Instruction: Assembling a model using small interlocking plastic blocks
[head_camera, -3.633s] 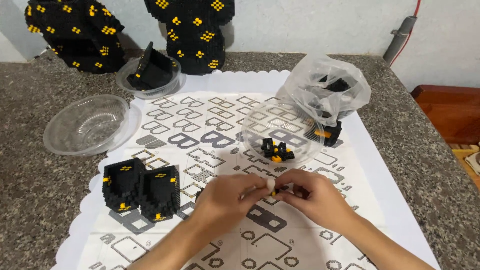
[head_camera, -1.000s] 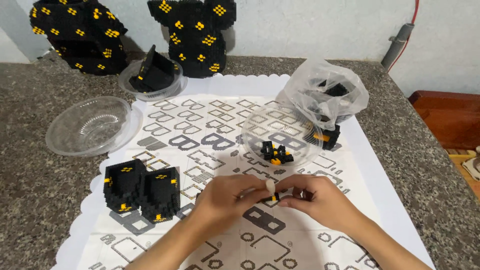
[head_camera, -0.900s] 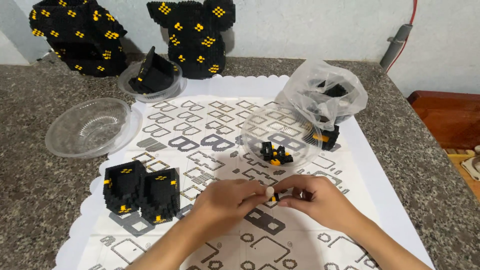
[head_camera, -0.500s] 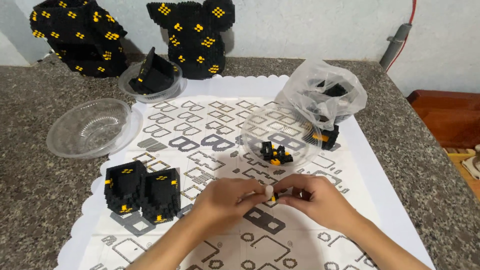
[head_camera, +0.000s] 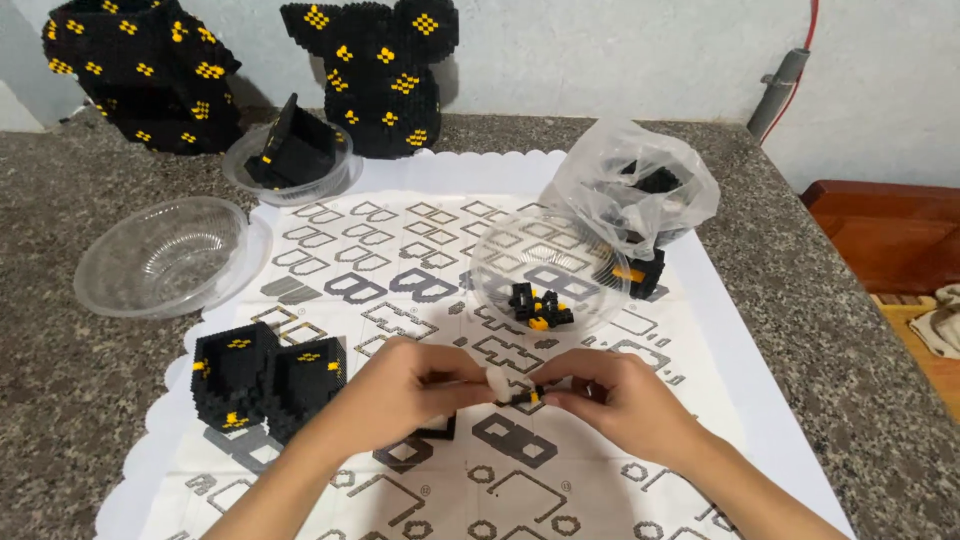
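Observation:
My left hand (head_camera: 405, 390) and my right hand (head_camera: 620, 395) meet over the printed white mat (head_camera: 400, 250), pinching a small black-and-yellow brick piece (head_camera: 527, 394) between their fingertips. A pale tip covers my left thumb. Just beyond the hands stands a clear bowl (head_camera: 548, 270) with a few loose black and yellow bricks (head_camera: 538, 305). Two joined black brick blocks (head_camera: 265, 380) with yellow spots stand to the left of my left hand.
A clear plastic bag (head_camera: 640, 190) of black bricks lies at the right. An empty clear bowl (head_camera: 165, 255) and a bowl holding a black build (head_camera: 295, 150) sit at the left. Two tall black-and-yellow builds (head_camera: 375, 70) stand against the wall on the granite counter (head_camera: 830, 330).
Both hands have stayed together over the mat, fingers shifting slightly on the small piece. Nothing else has moved.

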